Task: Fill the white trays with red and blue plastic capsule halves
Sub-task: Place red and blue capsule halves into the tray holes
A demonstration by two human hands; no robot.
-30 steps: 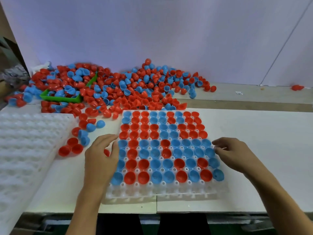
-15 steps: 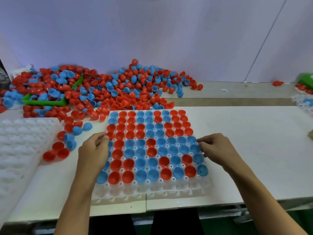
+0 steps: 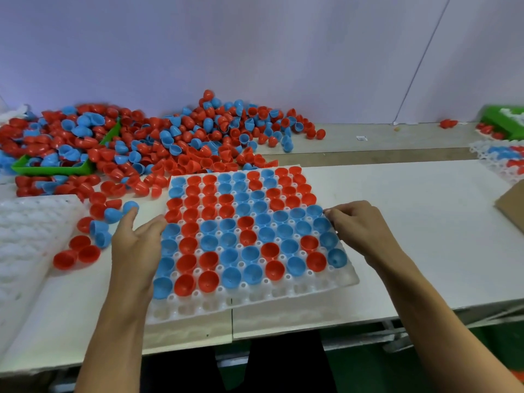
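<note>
Head view shows our left hand (image 3: 136, 245) lying open and our right hand (image 3: 360, 228) pinching the white plastic capsule-filled tray (image 3: 255, 303) at opposite edges.

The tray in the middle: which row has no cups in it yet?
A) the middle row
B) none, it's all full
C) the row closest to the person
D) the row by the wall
C: on the tray, the nearest row shows only bare white holes, while every row beyond it holds red and blue cups.
</note>
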